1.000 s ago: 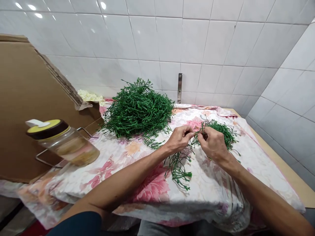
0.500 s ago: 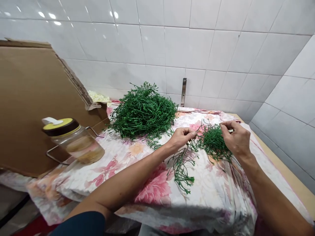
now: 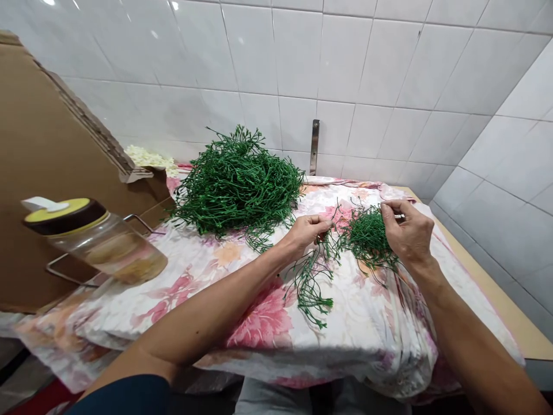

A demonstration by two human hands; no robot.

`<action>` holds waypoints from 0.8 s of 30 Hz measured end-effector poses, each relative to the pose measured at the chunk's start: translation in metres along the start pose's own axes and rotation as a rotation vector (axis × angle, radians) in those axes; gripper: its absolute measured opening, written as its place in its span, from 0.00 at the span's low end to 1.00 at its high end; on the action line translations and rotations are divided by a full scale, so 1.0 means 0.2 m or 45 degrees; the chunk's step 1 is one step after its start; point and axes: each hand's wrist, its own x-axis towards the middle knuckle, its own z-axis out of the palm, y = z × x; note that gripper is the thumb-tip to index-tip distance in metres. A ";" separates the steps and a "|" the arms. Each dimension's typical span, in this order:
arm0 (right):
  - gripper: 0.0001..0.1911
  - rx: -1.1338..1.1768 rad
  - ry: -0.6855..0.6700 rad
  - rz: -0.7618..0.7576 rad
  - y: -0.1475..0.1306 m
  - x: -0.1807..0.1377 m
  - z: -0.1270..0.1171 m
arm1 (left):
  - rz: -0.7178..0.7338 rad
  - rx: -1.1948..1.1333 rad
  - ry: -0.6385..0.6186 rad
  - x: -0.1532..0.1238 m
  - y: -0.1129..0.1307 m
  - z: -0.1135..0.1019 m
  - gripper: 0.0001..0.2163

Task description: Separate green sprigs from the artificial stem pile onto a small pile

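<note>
Thin green artificial stems with small budded tips (image 3: 313, 288) hang loosely below my left hand (image 3: 306, 231), whose thumb and forefinger are pinched on a few of them. My right hand (image 3: 408, 230) is at the right side of a small clump of the same stems (image 3: 367, 231); its thumb and forefinger meet at the clump's upper edge, and what they pinch is too small to make out. A much larger heap of green stems (image 3: 242, 187) lies behind my left hand on the floral cloth (image 3: 349, 323).
At the left stands a clear bottle with a yellow and dark lid (image 3: 108, 248), in front of a large cardboard box (image 3: 56, 173). Pale yellow flower pieces (image 3: 149, 158) lie behind the box. A metal bracket (image 3: 314, 147) is fixed against the tiled wall (image 3: 345, 52).
The view has tilted down and shifted slightly, so everything sits further left and higher. Both hands keep nearly the same place over the stems, still pinching.
</note>
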 end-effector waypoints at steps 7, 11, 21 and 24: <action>0.10 0.027 0.055 -0.095 0.01 0.00 0.01 | 0.036 -0.018 0.066 0.01 0.00 0.00 0.16; 0.11 -0.025 0.115 -0.101 0.04 0.02 -0.01 | 0.028 -0.063 0.104 0.01 0.02 0.00 0.17; 0.40 -0.728 -0.888 -0.107 0.08 -0.02 -0.09 | 0.051 -0.053 0.085 0.02 0.01 -0.02 0.18; 0.43 -0.770 -1.005 0.010 0.10 -0.03 -0.03 | 0.040 -0.081 0.099 0.02 0.02 -0.03 0.19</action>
